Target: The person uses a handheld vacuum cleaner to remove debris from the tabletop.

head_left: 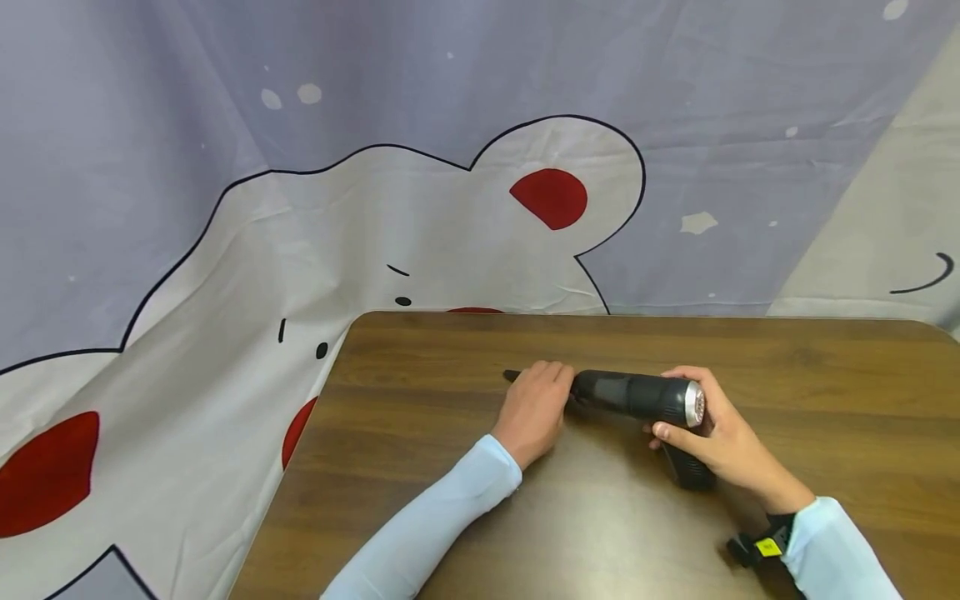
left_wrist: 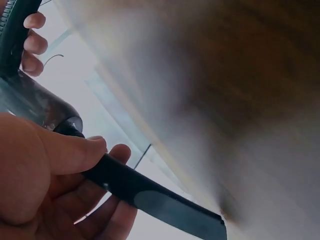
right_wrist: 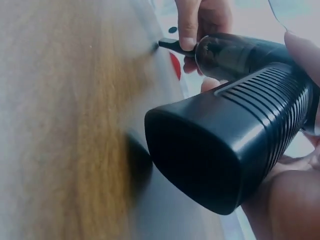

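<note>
A black handheld vacuum cleaner (head_left: 630,395) lies sideways between the two hands, just above or on the table. Its smoky clear chamber (left_wrist: 45,102) faces left, and a silver ring marks its right end. At the chamber's mouth is a flat black nozzle (left_wrist: 165,202). My left hand (head_left: 534,410) pinches this nozzle near its base, thumb on one side and fingers on the other. My right hand (head_left: 720,433) holds the vacuum at its rear, around the top of the ribbed handle (right_wrist: 260,110). In the head view, the left hand hides most of the nozzle.
The brown wooden table (head_left: 420,350) has rounded far corners. Behind and left of it hangs a grey-and-white cloth (head_left: 360,225) with cartoon figures. A black strap with a yellow label (head_left: 768,547) sits on the right wrist.
</note>
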Demonstrator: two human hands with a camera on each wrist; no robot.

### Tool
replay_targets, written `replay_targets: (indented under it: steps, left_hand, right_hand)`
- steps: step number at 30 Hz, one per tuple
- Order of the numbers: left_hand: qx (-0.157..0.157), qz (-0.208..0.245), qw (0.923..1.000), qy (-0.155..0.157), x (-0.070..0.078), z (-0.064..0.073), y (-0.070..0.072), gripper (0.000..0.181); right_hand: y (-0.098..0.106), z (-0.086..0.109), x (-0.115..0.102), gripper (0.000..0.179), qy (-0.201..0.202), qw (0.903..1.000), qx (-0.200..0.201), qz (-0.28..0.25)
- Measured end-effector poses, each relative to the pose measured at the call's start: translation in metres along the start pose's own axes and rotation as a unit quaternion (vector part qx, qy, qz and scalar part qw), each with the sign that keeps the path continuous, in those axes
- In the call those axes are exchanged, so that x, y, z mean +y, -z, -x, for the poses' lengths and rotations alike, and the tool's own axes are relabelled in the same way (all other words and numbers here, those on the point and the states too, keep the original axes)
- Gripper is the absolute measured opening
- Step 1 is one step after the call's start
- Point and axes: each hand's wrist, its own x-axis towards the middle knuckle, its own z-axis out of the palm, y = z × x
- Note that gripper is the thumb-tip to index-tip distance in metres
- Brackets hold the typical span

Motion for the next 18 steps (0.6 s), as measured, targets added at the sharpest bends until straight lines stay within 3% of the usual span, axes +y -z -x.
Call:
replay_targets:
  steps: [5, 11, 18]
  left_hand:
    - [-0.002, 0.002, 0.9999, 0.011, -0.007, -0.004, -0.002, 0.029]
    - [-0.028, 0.013, 0.9994, 0.018, -0.016, -0.01, -0.004, 0.033]
    - [-0.053, 0.012, 0.9981, 0.029, -0.022, -0.019, -0.009, 0.031]
  right_hand:
    - [0.001, -0.008, 0.007, 0.055, -0.036, 0.9979, 0.039, -0.036]
    - [0.007, -0.017, 0.018, 0.038, -0.093, 0.9903, 0.092, 0.048]
    - [0.021, -0.027, 0.035, 0.046, -0.106, 0.9839, 0.111, 0.092]
